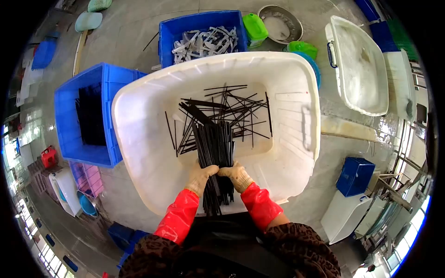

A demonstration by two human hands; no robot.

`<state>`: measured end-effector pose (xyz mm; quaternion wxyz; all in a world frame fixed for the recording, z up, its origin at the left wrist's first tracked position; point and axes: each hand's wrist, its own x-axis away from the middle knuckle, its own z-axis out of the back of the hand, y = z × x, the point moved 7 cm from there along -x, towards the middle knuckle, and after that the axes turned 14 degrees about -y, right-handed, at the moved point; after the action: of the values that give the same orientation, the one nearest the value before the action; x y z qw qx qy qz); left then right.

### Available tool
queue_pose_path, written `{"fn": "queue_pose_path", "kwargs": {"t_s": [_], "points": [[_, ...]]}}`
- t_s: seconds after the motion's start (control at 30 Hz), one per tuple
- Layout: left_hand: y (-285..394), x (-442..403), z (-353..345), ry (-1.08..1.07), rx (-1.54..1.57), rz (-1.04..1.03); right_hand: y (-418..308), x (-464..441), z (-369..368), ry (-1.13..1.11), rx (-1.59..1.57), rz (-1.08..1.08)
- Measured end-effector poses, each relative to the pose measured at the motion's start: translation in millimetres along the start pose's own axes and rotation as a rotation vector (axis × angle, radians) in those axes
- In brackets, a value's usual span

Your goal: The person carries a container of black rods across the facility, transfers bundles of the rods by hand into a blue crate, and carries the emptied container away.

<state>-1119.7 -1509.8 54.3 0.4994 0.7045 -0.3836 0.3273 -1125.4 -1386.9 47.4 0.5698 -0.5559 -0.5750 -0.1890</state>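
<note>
My left hand (202,177) and my right hand (237,176), both in pale work gloves with red sleeves behind them, grip a thick bundle of thin black sticks (213,148) from its two sides. The thumbs lie over the top of the bundle, and the fingers beneath are hidden. The bundle points away from me, over the near part of a large white tub (287,167). More black sticks (250,111) lie loose and crossed on the tub's floor, just past the bundle's far end. What the sticks are made of I cannot tell.
At left stands a blue crate (110,134) holding many black sticks. Behind the tub, another blue crate (199,20) holds clear, whitish strips. Green containers (255,28) and a round metal basin (296,28) are beside it. A second white tub (361,69) stands at right.
</note>
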Motion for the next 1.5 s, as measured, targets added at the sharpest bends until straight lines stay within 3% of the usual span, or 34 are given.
{"fn": "queue_pose_path", "kwargs": {"t_s": [0.07,0.1,0.13,0.17,0.2,0.23,0.27,0.3,0.33,0.4,0.47,0.5,0.53,0.57,0.6,0.63,0.67,0.7,0.73,0.8,0.87,0.9,1.0,1.07,1.1,1.13,1.17,1.2,1.27,1.33,1.4,1.43,1.47,1.5], "points": [[1,-1,10,0.06,-0.117,0.06,-10,-12,-9,-0.019,0.678,0.469],[9,-10,9,0.044,0.036,-0.045,-20,-28,5,-0.097,0.532,0.585],[23,-24,9,0.034,0.191,-0.149,-44,-38,11,-0.019,0.764,0.684],[34,-46,15,-0.052,0.18,-0.212,-71,-42,16,-0.028,0.827,0.824],[49,-55,21,-0.044,0.159,-0.169,-83,-51,19,0.011,0.722,0.725],[60,-49,22,-0.121,0.154,-0.321,-100,-35,5,0.098,0.911,0.921],[52,-43,31,-0.102,0.165,-0.222,-84,-62,2,0.035,0.797,0.885],[61,-32,36,-0.093,0.045,-0.224,-110,-19,-13,0.208,1.013,0.893],[70,-28,34,-0.089,-0.065,-0.205,-113,-22,-19,0.145,1.131,0.886],[85,-33,33,-0.036,-0.071,-0.265,-95,-63,7,-0.104,-0.39,0.346],[92,-18,35,-0.168,-0.012,-0.442,-107,-41,-12,0.009,0.087,0.488],[76,-11,41,-0.137,0.032,-0.429,-97,-31,-21,0.032,0.011,0.426],[66,3,42,-0.107,0.075,-0.415,-89,-17,-39,0.113,0.756,0.708],[48,12,47,-0.092,0.088,-0.305,-69,-21,-47,0.089,0.771,0.685],[30,20,57,-0.077,0.102,-0.195,-51,-23,-56,0.006,-0.079,0.346],[14,24,74,-0.1,0.015,-0.15,-50,-19,-79,-0.068,-0.164,0.431],[4,30,94,-0.122,-0.072,-0.106,-43,-18,-98,-0.031,-0.08,0.308],[6,42,110,-0.092,-0.026,-0.071,-45,-19,-121,0.034,0.719,0.563],[9,51,126,-0.062,0.02,-0.036,-40,-24,-129,0.121,0.08,0.2],[6,42,162,-0.109,-0.054,0.01,-44,-42,-158,0.131,-0.189,0.073],[44,66,206,-0.105,-0.29,-0.035,-78,-53,-202,0.109,-0.026,0.279],[60,76,229,-0.122,-0.281,-0.036,-92,-59,-220,0.203,0.064,0.158],[126,139,310,-0.148,-0.209,-0.176,-138,-68,-309,0.279,-0.228,0.266],[170,174,359,-0.117,-0.303,-0.407,-190,-69,-358,0.408,0.315,0.258],[190,183,380,-0.148,-0.252,-0.463,-205,-78,-367,0.466,0.147,0.291],[213,191,401,-0.179,-0.201,-0.519,-264,-74,-406,0.44,0.546,0.394],[240,209,424,-0.143,-0.207,-0.674,-293,-84,-425,0.418,0.589,0.461],[266,227,445,-0.106,-0.212,-0.828,-327,-87,-456,0.312,0.253,0.605],[299,241,498,0.195,-0.38,-0.834,-378,-118,-480,0.278,0.473,0.729],[320,237,550,0.284,-0.387,-0.898,-414,-148,-517,0.224,0.504,0.779],[326,238,574,0.146,-0.303,-0.882,-428,-186,-541,-0.149,0.447,0.974],[324,218,599,0.176,-0.346,-0.877,-416,-208,-559,-0.309,0.345,0.883],[320,194,620,0.206,-0.39,-0.874,-411,-279,-535,0.027,0.568,0.879],[307,181,633,0.192,-0.289,-0.831,-407,-260,-559,-0.03,0.703,0.775]]}}
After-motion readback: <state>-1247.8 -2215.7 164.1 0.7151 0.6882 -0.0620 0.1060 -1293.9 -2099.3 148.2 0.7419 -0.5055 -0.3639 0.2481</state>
